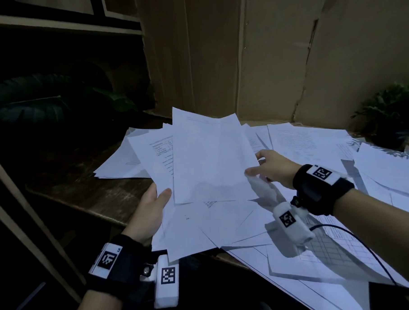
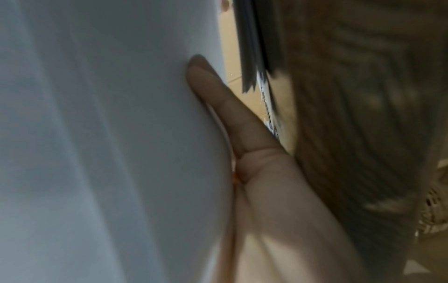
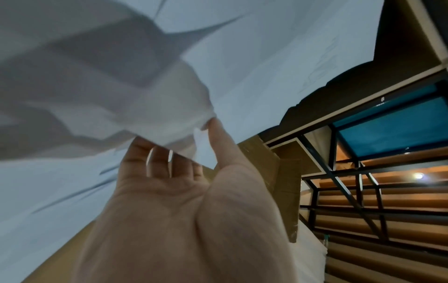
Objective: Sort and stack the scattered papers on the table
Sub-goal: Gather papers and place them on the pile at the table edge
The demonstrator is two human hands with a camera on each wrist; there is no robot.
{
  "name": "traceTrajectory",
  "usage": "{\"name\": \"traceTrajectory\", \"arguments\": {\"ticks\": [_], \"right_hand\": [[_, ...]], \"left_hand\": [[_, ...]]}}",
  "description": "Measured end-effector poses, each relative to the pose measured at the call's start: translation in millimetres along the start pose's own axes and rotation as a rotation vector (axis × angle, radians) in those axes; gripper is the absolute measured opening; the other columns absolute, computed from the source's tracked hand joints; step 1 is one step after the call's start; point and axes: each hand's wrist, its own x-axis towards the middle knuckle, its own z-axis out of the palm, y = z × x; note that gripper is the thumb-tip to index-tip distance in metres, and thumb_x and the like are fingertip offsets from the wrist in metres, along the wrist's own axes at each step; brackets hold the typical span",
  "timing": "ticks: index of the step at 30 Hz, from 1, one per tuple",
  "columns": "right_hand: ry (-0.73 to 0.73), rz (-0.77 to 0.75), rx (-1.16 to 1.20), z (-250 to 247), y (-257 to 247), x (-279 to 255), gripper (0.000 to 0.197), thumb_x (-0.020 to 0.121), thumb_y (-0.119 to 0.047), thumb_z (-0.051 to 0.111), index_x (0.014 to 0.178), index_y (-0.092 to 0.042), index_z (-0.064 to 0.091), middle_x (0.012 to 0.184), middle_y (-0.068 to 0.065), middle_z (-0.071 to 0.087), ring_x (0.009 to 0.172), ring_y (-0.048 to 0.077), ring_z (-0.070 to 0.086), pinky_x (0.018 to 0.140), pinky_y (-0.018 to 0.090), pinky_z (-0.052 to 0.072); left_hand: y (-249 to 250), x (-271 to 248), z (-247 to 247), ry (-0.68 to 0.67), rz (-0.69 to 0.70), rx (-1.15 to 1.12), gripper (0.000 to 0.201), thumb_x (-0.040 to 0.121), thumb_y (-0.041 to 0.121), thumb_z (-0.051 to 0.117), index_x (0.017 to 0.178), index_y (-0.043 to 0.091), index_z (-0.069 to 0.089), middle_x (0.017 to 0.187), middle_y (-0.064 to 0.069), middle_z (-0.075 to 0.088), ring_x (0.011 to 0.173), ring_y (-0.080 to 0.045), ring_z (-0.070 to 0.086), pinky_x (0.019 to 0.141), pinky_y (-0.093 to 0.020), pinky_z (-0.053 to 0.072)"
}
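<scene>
Covering most of the dark wood bench (image 1: 78,183), loose papers (image 1: 315,150) sprawl right of the held sheaf (image 1: 210,159); cardboard panels (image 1: 276,58) stand behind it, a potted plant (image 1: 391,114) at far right. Bench's near-left edge is bare wood, dark open floor beyond. Left hand (image 1: 149,211) holds the sheaf from below, thumb clamped on top. Right hand (image 1: 274,166) pinches the sheaf's right edge, thumb against fingers (image 3: 157,159).

It looks like a dim room in a home, with a wooden table (image 1: 87,183), leafy plants (image 1: 391,114) and cardboard walls (image 1: 276,46).
</scene>
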Motion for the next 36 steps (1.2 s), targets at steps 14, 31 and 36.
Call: {"name": "traceTrajectory", "arguments": {"ticks": [14, 31, 36], "right_hand": [[0.397, -0.29, 0.212, -9.2, -20.1, 12.0, 0.016, 0.089, -0.001, 0.063, 0.102, -0.005, 0.07, 0.098, 0.017, 0.073, 0.083, 0.03, 0.068, 0.077, 0.042, 0.056], [-0.162, -0.096, -0.143, -1.7, -10.1, -8.9, 0.025, 0.101, -0.01, 0.056, 0.077, -0.004, 0.052, 0.063, 0.008, 0.042, 0.053, 0.019, 0.035, 0.051, 0.026, 0.031], [-0.021, -0.052, -0.245, -10.5, -6.8, -6.5, 0.036, 0.104, -0.016, 0.047, 0.069, -0.013, 0.038, 0.061, 0.004, 0.04, 0.052, 0.018, 0.036, 0.055, 0.03, 0.03]], "left_hand": [[-4.8, -1.3, 6.8, 0.116, 0.084, 0.019, 0.032, 0.1, 0.022, 0.05, 0.13, 0.014, 0.056, 0.121, 0.004, 0.069, 0.109, -0.013, 0.067, 0.082, -0.023, 0.056], [-7.9, 1.3, 6.0, 0.198, 0.088, 0.02, 0.031, 0.096, 0.012, 0.06, 0.126, 0.014, 0.06, 0.118, 0.003, 0.071, 0.109, -0.016, 0.067, 0.09, -0.037, 0.053], [-8.7, 1.9, 7.3, 0.215, 0.094, 0.048, 0.034, 0.097, 0.018, 0.057, 0.131, 0.015, 0.056, 0.12, 0.006, 0.069, 0.11, -0.009, 0.065, 0.091, -0.029, 0.052]]}}
